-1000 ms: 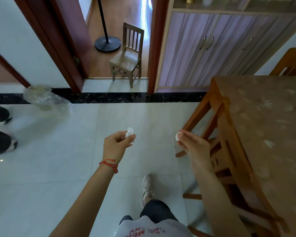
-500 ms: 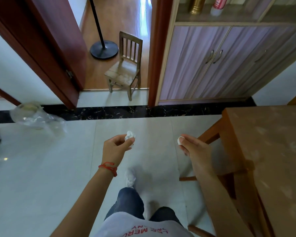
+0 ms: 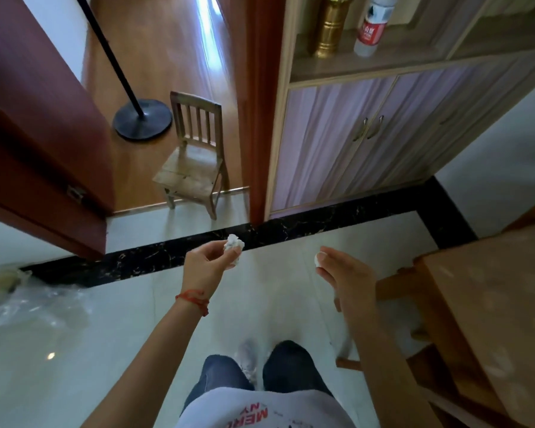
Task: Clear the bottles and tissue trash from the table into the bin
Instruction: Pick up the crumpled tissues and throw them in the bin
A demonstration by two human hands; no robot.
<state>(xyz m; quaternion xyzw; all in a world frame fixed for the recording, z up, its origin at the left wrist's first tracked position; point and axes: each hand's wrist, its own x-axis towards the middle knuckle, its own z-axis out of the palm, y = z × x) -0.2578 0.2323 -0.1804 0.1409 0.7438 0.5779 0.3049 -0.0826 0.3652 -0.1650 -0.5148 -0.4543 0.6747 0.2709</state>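
The left hand [image 3: 209,268] pinches a crumpled tissue [image 3: 233,244] at its fingertips, and the right hand [image 3: 345,274] pinches a smaller white wad [image 3: 317,260], both held out over the tiled floor, the bench [image 3: 488,301] at the right

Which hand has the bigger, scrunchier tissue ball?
The left hand. Its crumpled tissue sticks up, lumpy, above the fingers, while the right hand shows only a small smooth white wad at its fingertips.

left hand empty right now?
No: the left hand pinches a crumpled white tissue wad between thumb and fingertips, held out over the tiled floor.
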